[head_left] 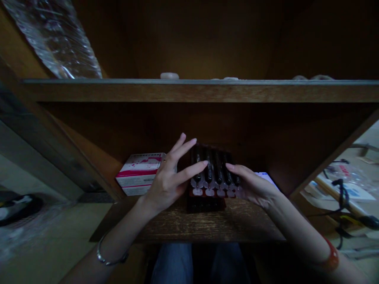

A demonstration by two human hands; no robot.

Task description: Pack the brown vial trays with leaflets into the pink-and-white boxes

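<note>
A clear plastic tray of dark vials [218, 167], several of them side by side, is gripped along its right side by my right hand [253, 183], with the thumb on top. The fingers under the tray are mostly hidden. From the left reaches my left hand [170, 177], its fingers stretched out and spread. One of its fingertips rests on or just above a vial. Below the held tray, another dark tray [205, 204] lies on the wooden shelf [177, 225].
A white and red box [141, 173] stands at the left of the lower compartment. Partly hidden behind my right hand is a pale box [266, 178]. Overhead runs a shelf edge [201, 92], bearing a small white round object [169, 75] and a clear plastic-wrapped item [59, 35].
</note>
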